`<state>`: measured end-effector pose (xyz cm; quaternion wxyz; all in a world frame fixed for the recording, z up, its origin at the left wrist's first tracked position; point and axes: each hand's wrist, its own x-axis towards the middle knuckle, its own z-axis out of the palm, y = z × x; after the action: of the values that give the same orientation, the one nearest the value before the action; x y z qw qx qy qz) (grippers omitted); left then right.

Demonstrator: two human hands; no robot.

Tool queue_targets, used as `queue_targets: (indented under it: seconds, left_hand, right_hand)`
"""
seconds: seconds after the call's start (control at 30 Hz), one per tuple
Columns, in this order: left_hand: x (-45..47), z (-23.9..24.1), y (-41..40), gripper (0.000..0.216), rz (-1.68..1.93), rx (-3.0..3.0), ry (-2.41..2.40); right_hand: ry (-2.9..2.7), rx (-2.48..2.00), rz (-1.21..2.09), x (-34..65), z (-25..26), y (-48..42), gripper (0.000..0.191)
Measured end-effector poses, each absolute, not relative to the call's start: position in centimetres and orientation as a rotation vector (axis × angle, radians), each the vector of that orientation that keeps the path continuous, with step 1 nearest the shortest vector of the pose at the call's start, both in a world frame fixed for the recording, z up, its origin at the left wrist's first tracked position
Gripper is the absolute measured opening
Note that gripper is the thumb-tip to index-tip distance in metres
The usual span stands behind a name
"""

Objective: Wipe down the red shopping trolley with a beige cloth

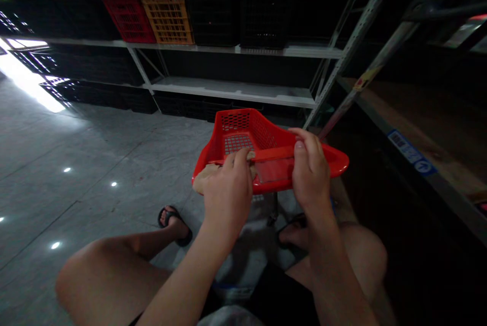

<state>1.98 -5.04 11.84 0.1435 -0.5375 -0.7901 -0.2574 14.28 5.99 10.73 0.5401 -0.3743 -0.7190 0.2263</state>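
Observation:
A red plastic shopping basket cart with mesh walls stands in front of me, its handle end towards me. My left hand is closed on a beige cloth, pressed against the left part of the handle end. Some of the cloth shows on both sides of the fingers, and the rest is under the hand. My right hand is wrapped over the handle bar at its right part. Between both hands lies a flat clear panel set in the red plastic.
Metal shelving runs across the back, with a red crate, a yellow crate and several dark crates. At right is a dark ledge with a blue label. Grey tiled floor lies at left. My knees flank the cart.

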Motion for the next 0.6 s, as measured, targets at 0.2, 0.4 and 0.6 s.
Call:
queue_targets:
  seconds: [0.2, 0.4, 0.6]
  left_hand:
    - [5.3, 15.9, 0.2, 0.028, -0.476, -2.136, -2.323]
    - [0.8, 15.0, -4.7, 0.028, -0.431, -2.066, -2.36]
    - [-1.6, 14.7, -7.8, 0.026, -0.358, -1.864, -2.376]
  right_hand:
    - [-1.594, -0.765, 0.806, 15.5, 10.4, 3.9, 0.032]
    - [-1.8, -1.068, 0.29, 16.9, 9.9, 3.9, 0.034]
    - [-1.938, -1.176, 0.075, 15.7, 9.2, 3.3, 0.036]
